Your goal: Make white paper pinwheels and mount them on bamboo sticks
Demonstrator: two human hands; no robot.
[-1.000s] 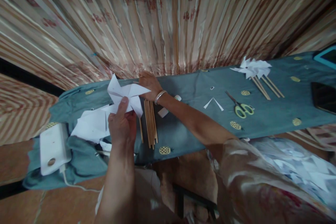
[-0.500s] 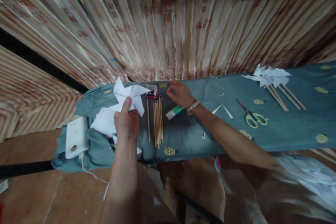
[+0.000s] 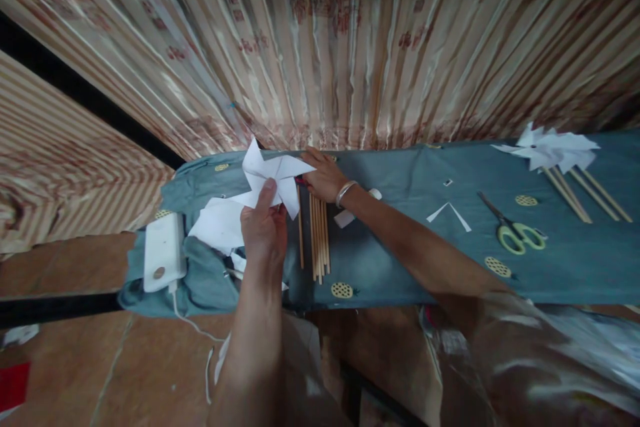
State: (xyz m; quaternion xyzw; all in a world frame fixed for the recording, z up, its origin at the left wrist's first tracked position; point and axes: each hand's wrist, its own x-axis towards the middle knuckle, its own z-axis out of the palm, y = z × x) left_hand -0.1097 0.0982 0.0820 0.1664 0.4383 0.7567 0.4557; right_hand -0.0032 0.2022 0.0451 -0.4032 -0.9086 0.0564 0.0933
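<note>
A white paper pinwheel head [image 3: 280, 170] is pinched between the thumb and fingers of my left hand [image 3: 265, 223], its blades facing up. My right hand [image 3: 324, 177], with a silver bangle at the wrist, reaches to the pinwheel's right edge. Its fingers point down by a small red container [image 3: 301, 180], mostly covered now, and the fingertips are hidden. Just below lie several thin wooden sticks [image 3: 320, 240] side by side. Under my right wrist a glue stick [image 3: 345, 217] is partly covered.
White paper sheets [image 3: 220, 223] and a white power bank [image 3: 164, 253] with a cable lie at left. To the right are paper strips [image 3: 449, 213], green-handled scissors [image 3: 520, 237] and finished pinwheels on sticks [image 3: 560, 147]. A pleated curtain [image 3: 350, 67] hangs behind the cloth-covered table [image 3: 400, 267].
My right hand has moved left and down to the small red container beside the pinwheel. My left hand still holds the pinwheel head. The view has shifted slightly left.
</note>
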